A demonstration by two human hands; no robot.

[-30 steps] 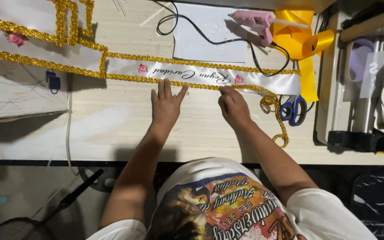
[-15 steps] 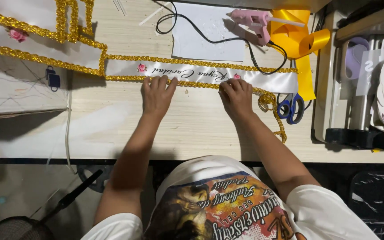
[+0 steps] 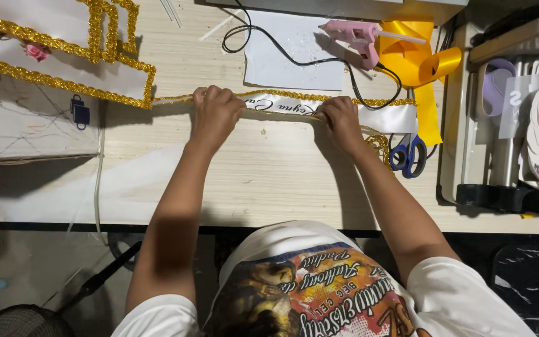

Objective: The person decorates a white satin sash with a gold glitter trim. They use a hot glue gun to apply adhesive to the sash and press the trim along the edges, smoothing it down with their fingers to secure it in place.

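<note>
A white satin sash (image 3: 383, 117) with gold glitter trim and script lettering lies across the wooden table (image 3: 269, 181). My left hand (image 3: 215, 113) is closed on the sash's near edge at its left part, fingers curled over it. My right hand (image 3: 339, 118) grips the same edge further right. The stretch of sash between both hands looks lifted and folded along its length. The sash runs on to the upper left, where it carries a pink fabric rose (image 3: 35, 51).
A pink glue gun (image 3: 355, 34) with a black cord rests on a white sheet (image 3: 294, 53). Yellow ribbon (image 3: 420, 59) and blue-handled scissors (image 3: 408, 154) lie at right beside a rack of supplies (image 3: 513, 118). A dark binder clip (image 3: 80, 112) sits at left.
Both hands moved from lying flat on the table below the sash up onto it, and their fingers closed on its near edge. The camera view also shifted.
</note>
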